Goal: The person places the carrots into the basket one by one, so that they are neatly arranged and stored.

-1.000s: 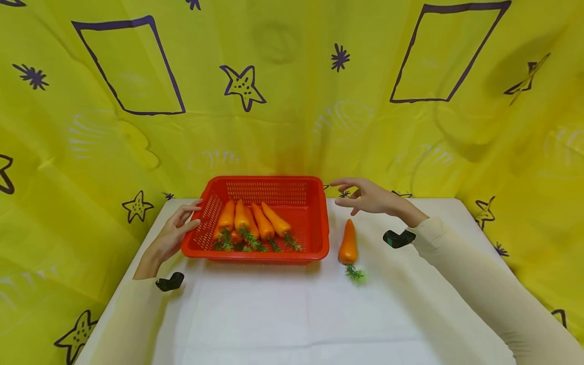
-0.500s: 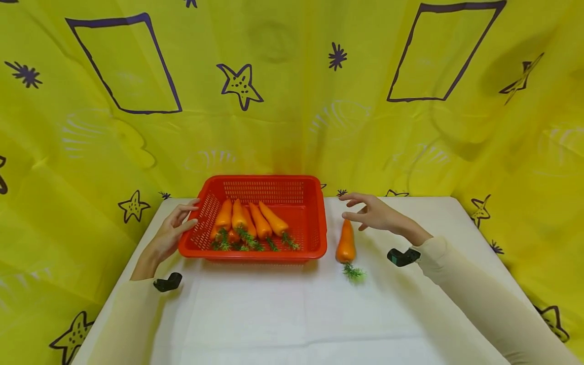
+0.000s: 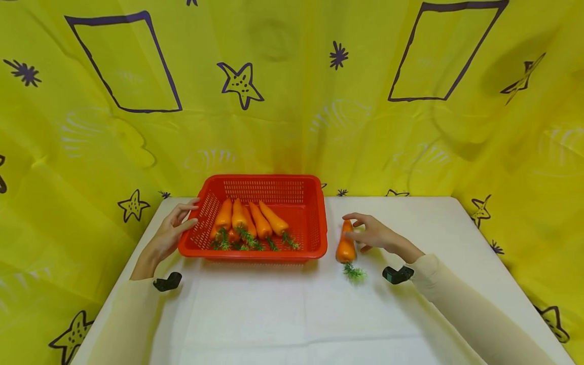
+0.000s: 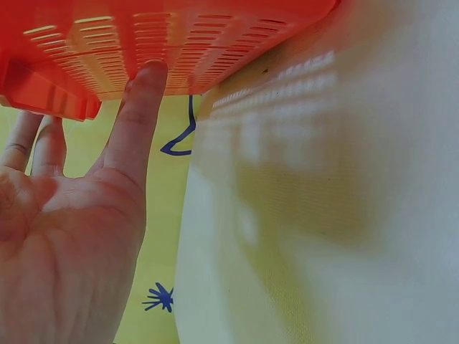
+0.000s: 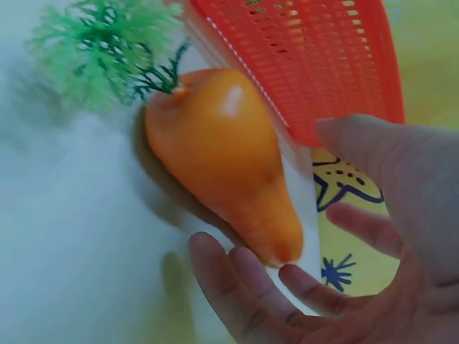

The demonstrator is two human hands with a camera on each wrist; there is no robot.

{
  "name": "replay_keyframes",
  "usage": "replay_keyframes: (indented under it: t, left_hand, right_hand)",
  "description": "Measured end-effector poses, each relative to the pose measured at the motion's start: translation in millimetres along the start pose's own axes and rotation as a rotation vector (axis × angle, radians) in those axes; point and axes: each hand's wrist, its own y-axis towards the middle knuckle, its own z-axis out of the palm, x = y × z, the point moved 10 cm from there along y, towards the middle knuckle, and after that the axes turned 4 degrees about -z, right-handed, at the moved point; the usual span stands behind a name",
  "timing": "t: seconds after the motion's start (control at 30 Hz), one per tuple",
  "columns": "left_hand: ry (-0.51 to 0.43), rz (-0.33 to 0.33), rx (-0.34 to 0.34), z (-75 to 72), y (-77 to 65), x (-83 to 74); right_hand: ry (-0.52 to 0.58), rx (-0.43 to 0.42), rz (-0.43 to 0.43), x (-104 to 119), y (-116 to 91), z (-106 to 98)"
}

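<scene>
A red plastic basket (image 3: pixel 255 254) with slotted walls stands on the white table, several orange toy carrots (image 3: pixel 262 223) with green tops lying in its left half. My left hand (image 3: pixel 170 234) rests against its left side; in the left wrist view the extended thumb (image 4: pixel 136 129) touches the slotted wall and other fingers reach the rim. One more toy carrot (image 3: pixel 345 248) lies right of the basket, its green top towards me. Over its narrow end hovers my right hand (image 3: pixel 373 233). The right wrist view shows spread, bent fingers (image 5: pixel 215 276) beside the carrot, not closed round it.
The white cloth-covered table (image 3: pixel 255 314) runs up to a yellow curtain (image 3: pixel 283 126) with drawn stars, which hangs behind and at both sides. Dark wrist cameras (image 3: pixel 398 275) sit on both sleeves.
My right hand has come down and towards me, from beside the basket's far right corner to over the lone carrot. The left hand and basket keep their places.
</scene>
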Motion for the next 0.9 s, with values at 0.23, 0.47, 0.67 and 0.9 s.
replay_keyframes:
  t: [0.23, 0.47, 0.67, 0.9]
  left_hand:
    - [-0.001, 0.004, 0.0, 0.4, 0.1, -0.6]
    - [0.002, -0.002, -0.004, 0.9, -0.3, -1.0]
    - [0.01, -0.005, -0.008, 1.4, -0.2, -2.0]
    - [0.001, -0.01, -0.006, 0.9, -0.2, -0.6]
  right_hand:
    - [0.023, -0.047, 0.039, -10, 4, 8]
    - [0.018, -0.07, 0.066, -15, 5, 10]
    - [0.021, -0.062, 0.071, -15, 5, 10]
    - [0.031, -0.056, 0.065, -12, 4, 11]
